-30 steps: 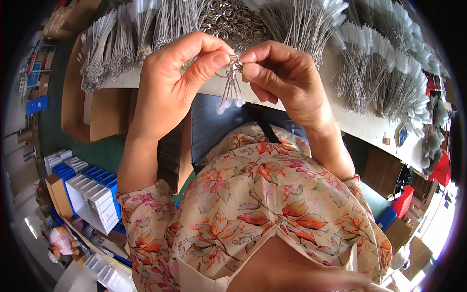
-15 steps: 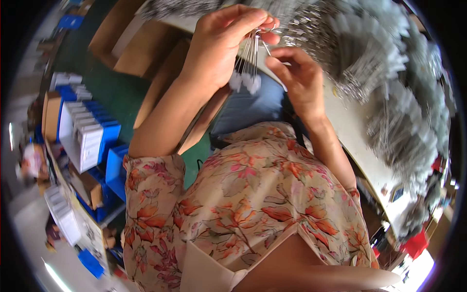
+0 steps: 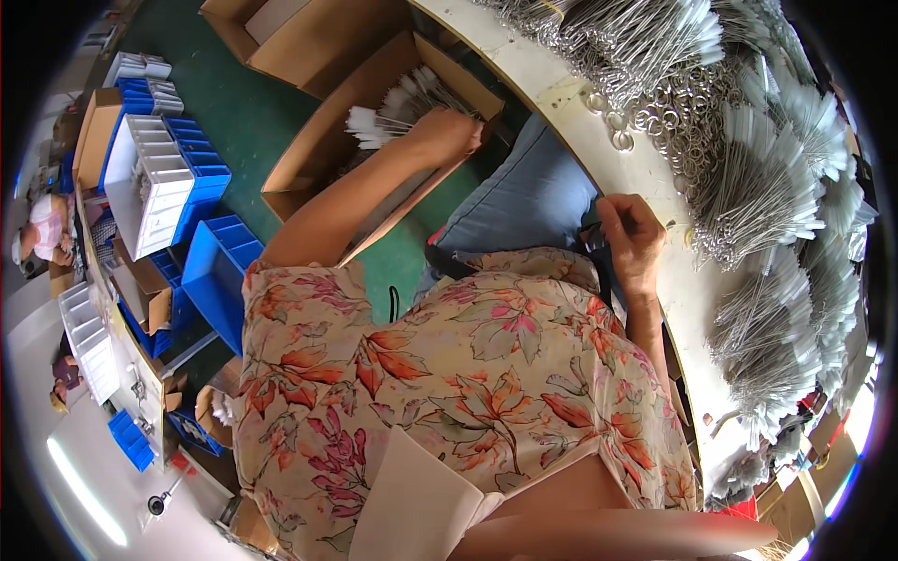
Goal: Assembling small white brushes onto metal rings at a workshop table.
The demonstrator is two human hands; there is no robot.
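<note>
My left hand [image 3: 447,136] reaches into an open cardboard box [image 3: 318,154] at my left, its fingers closed and mostly turned away. Small wire brushes [image 3: 372,127] with white bristle heads stick out beneath its wrist, their thin handles running toward the fist. More brushes [image 3: 426,86] lie in the box just beyond the hand. My right hand [image 3: 634,241] hovers at the table's near edge, thumb and fingers curled together. What is between those fingertips, if anything, is too small to make out.
The pale table [image 3: 655,187] curves along my right, bearing metal rings [image 3: 619,131] and large heaps of wire brushes [image 3: 772,187]. Another cardboard box [image 3: 309,42] stands beyond the first. Blue bins [image 3: 224,266] and white trays [image 3: 150,192] are stacked at left. A person [image 3: 47,229] is farther off.
My hands were together over the table edge, holding a bunch of brushes. The left has moved down into the box with the bunch; the right has drawn back toward me.
</note>
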